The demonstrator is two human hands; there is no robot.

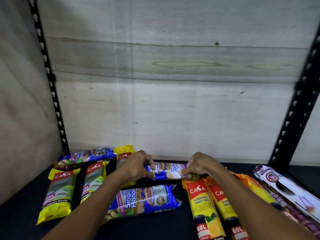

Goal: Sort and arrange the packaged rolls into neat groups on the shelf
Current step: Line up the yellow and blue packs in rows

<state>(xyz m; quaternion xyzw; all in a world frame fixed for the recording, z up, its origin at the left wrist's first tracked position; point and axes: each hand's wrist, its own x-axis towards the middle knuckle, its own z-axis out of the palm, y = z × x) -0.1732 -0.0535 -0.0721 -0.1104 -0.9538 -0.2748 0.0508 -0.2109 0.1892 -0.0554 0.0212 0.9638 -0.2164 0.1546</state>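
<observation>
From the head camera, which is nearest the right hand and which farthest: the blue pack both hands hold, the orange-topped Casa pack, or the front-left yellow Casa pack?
1. Held blue pack: in the right hand, centre.
2. Orange-topped Casa pack: just below that hand, right side.
3. Front-left yellow Casa pack: far left.

a blue garbage bag pack (pixel 167 171) lies crosswise on the black shelf (pixel 155 229), behind a second blue pack (pixel 143 200); yellow casa packs (pixel 59 194) lie left of it, orange-yellow casa rolls (pixel 205 208) right.
</observation>
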